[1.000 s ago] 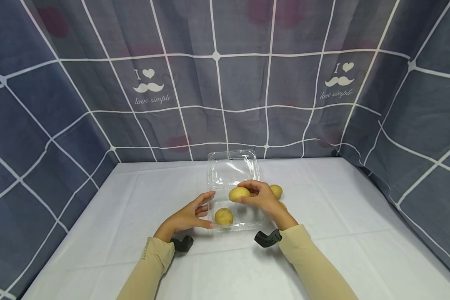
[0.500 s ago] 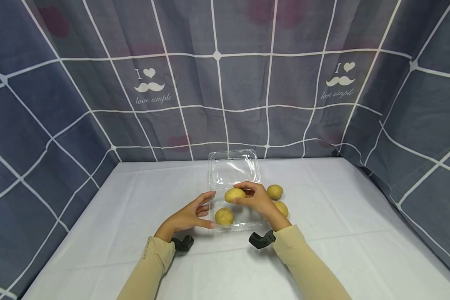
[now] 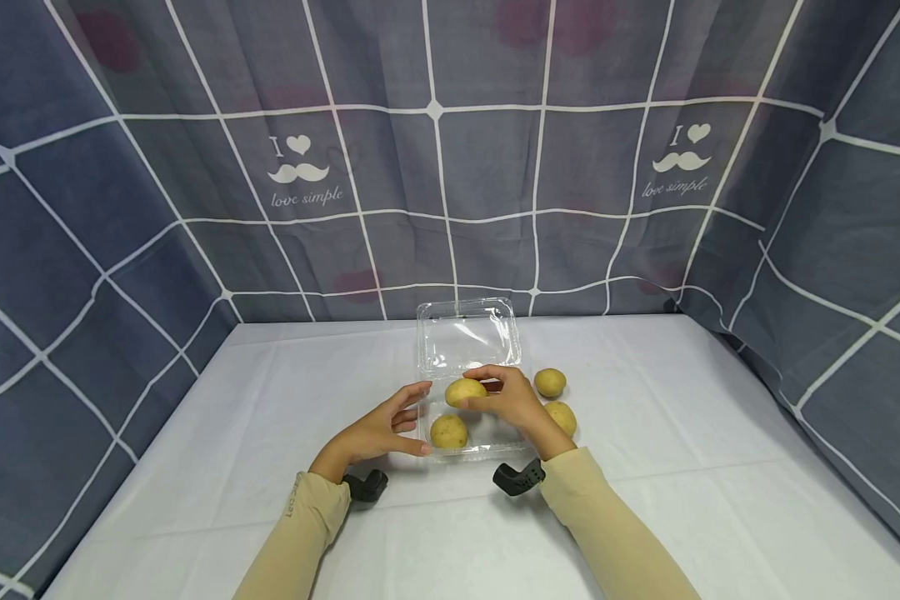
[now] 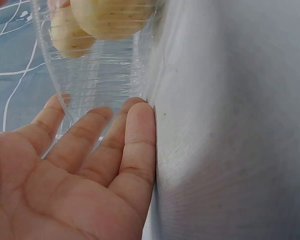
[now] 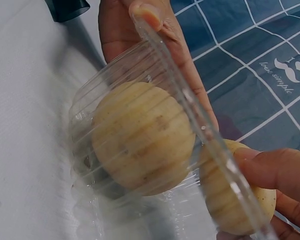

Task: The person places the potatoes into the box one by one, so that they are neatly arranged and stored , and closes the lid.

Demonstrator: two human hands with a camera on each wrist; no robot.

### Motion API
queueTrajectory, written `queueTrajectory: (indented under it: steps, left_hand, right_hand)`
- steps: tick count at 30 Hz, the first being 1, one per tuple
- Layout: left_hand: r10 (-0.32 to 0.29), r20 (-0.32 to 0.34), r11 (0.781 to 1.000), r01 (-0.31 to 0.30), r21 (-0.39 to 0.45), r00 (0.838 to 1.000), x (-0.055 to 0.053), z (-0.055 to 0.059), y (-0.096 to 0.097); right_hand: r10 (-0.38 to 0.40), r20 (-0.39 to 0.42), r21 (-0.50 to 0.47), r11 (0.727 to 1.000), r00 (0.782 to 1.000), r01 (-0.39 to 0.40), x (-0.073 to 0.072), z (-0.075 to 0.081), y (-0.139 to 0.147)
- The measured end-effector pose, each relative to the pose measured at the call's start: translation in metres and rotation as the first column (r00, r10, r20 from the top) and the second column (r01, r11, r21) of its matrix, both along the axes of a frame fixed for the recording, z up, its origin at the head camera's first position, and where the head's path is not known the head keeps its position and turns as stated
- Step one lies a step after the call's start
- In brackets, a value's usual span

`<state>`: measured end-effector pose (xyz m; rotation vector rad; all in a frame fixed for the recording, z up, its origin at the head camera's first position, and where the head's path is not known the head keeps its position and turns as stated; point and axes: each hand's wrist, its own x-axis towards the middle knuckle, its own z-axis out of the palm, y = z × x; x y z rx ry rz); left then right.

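Note:
A clear plastic clamshell container (image 3: 487,433) sits on the table with its lid (image 3: 468,335) swung up at the back. One potato (image 3: 448,432) lies in the front left of its base. My right hand (image 3: 516,402) pinches another potato (image 3: 464,392) between thumb and fingers, over the left back part of the base; in the right wrist view that held potato (image 5: 230,200) shows partly through the clear wall. At the container's left side is my left hand (image 3: 378,429), its fingers fairly straight. Its fingertips (image 4: 140,117) lie against or very close to the ribbed wall.
Two more potatoes, a rear one (image 3: 550,383) and a nearer one (image 3: 561,418), rest on the white cloth (image 3: 645,500) right of the container. The nearer is partly behind my right wrist. A dark checked curtain (image 3: 390,175) surrounds the table at back and sides.
My right hand has carried its potato a little left and down toward the container base, uncovering the two potatoes on the right. My left hand stays in place.

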<state>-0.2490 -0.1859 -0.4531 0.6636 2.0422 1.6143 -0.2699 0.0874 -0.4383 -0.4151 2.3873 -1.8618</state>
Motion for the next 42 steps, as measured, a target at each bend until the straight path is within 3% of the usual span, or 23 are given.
queueTrajectory:
  steps: [20, 42]
  left_hand:
    - [0.001, 0.006, 1.0, -0.001, -0.001, 1.0, 0.001, 0.0, 0.0]
    - [0.003, 0.003, 1.0, -0.003, -0.018, 1.0, -0.002, 0.0, 0.0]
  right_hand:
    - [-0.045, -0.039, 0.115, 0.992, 0.998, 0.049, 0.001, -0.005, -0.01]
    - [-0.021, -0.114, 0.275, 0.96, 0.993, 0.052, 0.003, -0.003, -0.019]
